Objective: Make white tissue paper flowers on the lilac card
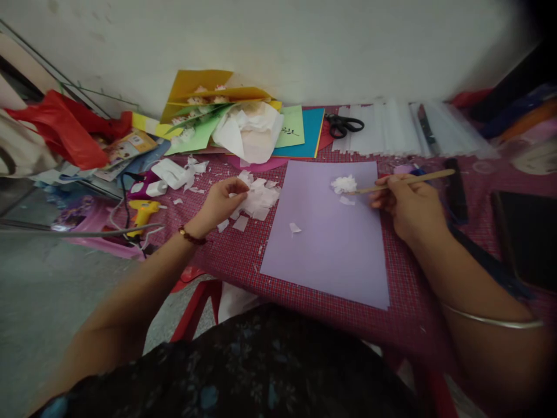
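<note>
Had a lavender sheet (pixel 326 255) lying flat on a red checked tablecloth (pixel 243 273). Held a slim wooden stick (pixel 430 176) in the right hand (pixel 413 206), gripped between thumb and fingers at the sheet's right edge. Pointed the stick's far tip leftward over the sheet, at the near side of a ruffled white paper cluster (pixel 344 184) lying on the sheet's upper right part; could not tell contact there from a slight gap. Saw a small flat scrap (pixel 347 201) just on the near side of that cluster, and a curled scrap (pixel 295 227) well apart from it, on the sheet's left half. Held the left hand (pixel 223 202) to the left of the sheet, at the edge of a loose pile of white paper scraps (pixel 261 200), thumb and forefinger narrowly spaced; could not tell about any scrap pinched between them. Saw, beyond the sheet, black-handled scissors (pixel 340 123), blue paper (pixel 312 138), a pale green card (pixel 290 119) with a dark sprig, and crumpled white paper (pixel 248 125). Saw a yellow glue gun (pixel 143 216) well left of the sheet, past the pile, and a dark flat panel (pixel 528 238) well right of it.
</note>
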`<state>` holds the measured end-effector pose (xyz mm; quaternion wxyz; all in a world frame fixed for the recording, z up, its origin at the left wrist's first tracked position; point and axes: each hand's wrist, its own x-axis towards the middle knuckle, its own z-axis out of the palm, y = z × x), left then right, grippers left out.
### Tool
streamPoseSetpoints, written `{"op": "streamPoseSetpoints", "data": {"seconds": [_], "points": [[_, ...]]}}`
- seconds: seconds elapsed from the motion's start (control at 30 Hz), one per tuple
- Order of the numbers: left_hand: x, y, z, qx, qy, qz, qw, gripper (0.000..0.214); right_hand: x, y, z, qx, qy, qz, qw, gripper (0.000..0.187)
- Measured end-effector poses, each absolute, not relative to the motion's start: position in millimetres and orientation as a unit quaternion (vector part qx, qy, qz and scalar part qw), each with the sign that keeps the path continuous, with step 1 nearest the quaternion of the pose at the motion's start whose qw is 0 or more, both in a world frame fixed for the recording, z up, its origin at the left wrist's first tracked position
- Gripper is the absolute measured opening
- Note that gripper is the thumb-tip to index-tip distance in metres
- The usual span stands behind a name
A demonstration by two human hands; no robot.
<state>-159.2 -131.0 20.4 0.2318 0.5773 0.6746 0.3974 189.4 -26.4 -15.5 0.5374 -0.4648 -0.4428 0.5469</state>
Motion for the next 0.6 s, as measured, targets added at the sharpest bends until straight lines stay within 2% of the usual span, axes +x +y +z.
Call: {"op": "streamPoseSetpoints", "data": {"seconds": [0.2, 0.33, 0.43, 0.6], "points": [[-156.3, -138.3, 44.3, 0.468, 0.573, 0.535, 0.408, 0.025, 190.0, -26.3, -17.1, -0.462, -0.447, 0.549, 0.534, 0.014], [-142.7, -146.9, 61.8, 0.428, 0.522, 0.548, 0.494, 0.031, 189.3, -26.6, -17.4, -0.464, -0.447, 0.551, 0.531, 0.014], [-129.9, -143.3, 62.2, 0.429, 0.517, 0.534, 0.514, 0.031, 189.3, -26.0, -17.7, -0.466, -0.449, 0.551, 0.527, 0.014], [-100.9, -121.3, 58.5, 0.49, 0.559, 0.464, 0.482, 0.019, 189.5, -24.6, -17.7, -0.469, -0.458, 0.546, 0.522, 0.017]]}}
